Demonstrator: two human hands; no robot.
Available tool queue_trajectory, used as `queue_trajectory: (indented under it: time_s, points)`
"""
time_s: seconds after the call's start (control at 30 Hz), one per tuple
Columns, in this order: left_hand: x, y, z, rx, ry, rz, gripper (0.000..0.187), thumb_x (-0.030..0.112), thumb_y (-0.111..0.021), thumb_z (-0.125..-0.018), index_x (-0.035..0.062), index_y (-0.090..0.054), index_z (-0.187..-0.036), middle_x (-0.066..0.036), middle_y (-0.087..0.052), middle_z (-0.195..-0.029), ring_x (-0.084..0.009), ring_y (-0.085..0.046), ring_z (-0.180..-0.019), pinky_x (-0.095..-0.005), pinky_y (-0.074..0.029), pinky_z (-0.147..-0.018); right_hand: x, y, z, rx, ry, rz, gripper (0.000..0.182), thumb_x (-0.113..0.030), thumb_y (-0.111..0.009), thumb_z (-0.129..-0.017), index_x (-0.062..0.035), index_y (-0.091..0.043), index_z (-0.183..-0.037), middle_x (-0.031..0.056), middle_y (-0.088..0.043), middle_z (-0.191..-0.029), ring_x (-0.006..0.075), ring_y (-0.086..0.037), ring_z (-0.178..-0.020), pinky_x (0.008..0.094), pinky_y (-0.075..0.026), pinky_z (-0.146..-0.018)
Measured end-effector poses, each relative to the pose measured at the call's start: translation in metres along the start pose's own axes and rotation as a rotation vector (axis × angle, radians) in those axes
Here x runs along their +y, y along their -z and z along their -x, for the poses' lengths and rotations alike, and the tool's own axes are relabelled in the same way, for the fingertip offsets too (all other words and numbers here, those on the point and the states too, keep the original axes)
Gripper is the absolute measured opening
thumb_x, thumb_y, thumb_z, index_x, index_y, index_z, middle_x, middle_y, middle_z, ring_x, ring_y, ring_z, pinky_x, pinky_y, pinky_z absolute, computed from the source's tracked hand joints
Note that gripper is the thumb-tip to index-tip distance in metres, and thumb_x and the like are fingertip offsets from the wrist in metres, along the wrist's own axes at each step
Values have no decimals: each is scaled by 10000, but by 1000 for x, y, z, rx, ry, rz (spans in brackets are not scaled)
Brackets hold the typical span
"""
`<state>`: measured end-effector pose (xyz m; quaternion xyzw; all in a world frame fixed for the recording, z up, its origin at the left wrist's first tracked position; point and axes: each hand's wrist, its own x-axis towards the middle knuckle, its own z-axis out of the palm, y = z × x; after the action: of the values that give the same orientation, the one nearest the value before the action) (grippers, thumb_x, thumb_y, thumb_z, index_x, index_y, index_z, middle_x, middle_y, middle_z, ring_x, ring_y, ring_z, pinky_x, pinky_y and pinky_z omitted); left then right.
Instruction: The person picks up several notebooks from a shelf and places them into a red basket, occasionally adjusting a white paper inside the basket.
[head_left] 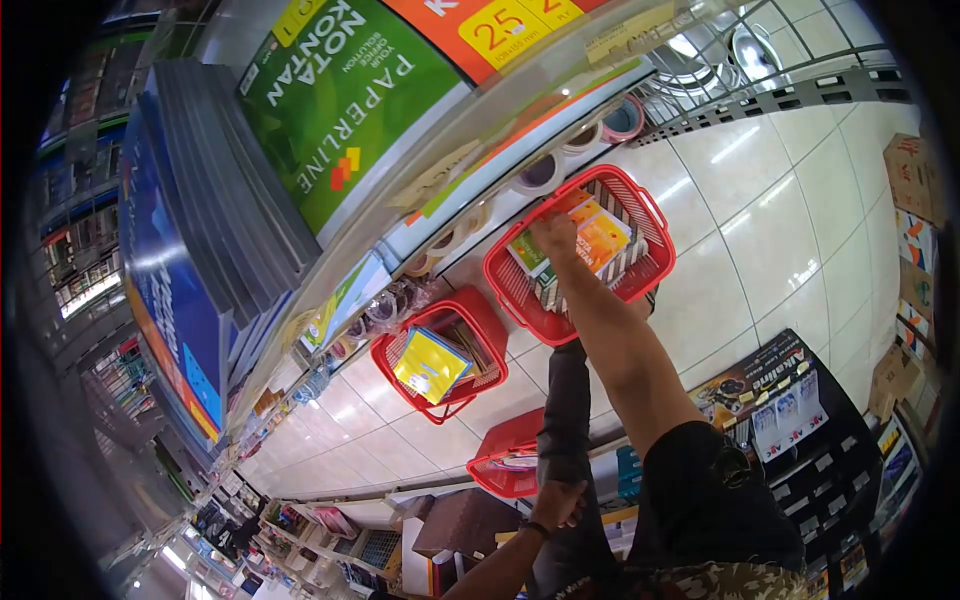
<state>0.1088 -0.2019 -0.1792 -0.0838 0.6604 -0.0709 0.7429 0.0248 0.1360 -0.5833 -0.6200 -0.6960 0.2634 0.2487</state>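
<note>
My right hand (555,236) reaches down into a red plastic shopping basket (655,195) on the floor. Its fingers are closed at the edge of a green receipt book (526,250), though their tips are partly hidden. Beside that hand, an orange receipt book (603,238) labelled "Kontan" lies in the same basket on striped items. My left hand (562,504), with a dark band at its wrist, rests on my grey trouser leg (567,400) and holds nothing.
A second red basket (487,325) holds a yellow pack (432,365); a third (500,460) stands nearer me. Large green "Paperline Nota Kontan" packs (350,110) fill the close shelf, with tape rolls (540,173) below. A black battery display (820,430) stands at right.
</note>
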Motion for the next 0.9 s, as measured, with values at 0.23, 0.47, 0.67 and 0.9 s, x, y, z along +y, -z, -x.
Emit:
queue_trajectory:
  time_s: [0.23, 0.47, 0.67, 0.9]
  points:
    - [-10, -30, -3, 55, -248, -76, 396, 374, -676, -978, 2, -729, -853, -118, -719, -670, -237, -717, -553, -353, -552, -497, 7, 93, -15, -271, -301, 9, 236, -310, -696, -841, -98, -774, -773, 140, -772, -824, 363, -752, -788, 487, -585, -688]
    - [-25, -37, -9, 561, -860, -111, 233, 305, -758, -871, 97, -699, -958, -142, -732, -759, -338, -741, -729, -464, -585, -648, -46, 306, 18, -103, -289, -579, 123, 21, -658, -881, -23, -639, -994, 62, -662, -1009, 165, -667, -925, 303, -545, -782]
    - [-11, -27, -10, 565, -868, -275, 232, 336, -715, -865, 124, -672, -950, -156, -724, -762, -389, -723, -749, -521, -582, -690, -175, 490, -29, 19, 59, -788, 265, 67, -435, -821, -10, -561, -1041, 83, -559, -1063, 146, -548, -1003, 276, -418, -953]
    - [-22, -13, -21, 648, -914, -295, 214, 319, -724, -833, 123, -689, -911, -182, -733, -801, -411, -724, -785, -523, -586, -741, -325, 524, -165, -4, 472, -515, 392, 56, -425, -813, 14, -622, -1149, 157, -665, -983, 234, -649, -846, 363, -526, -777]
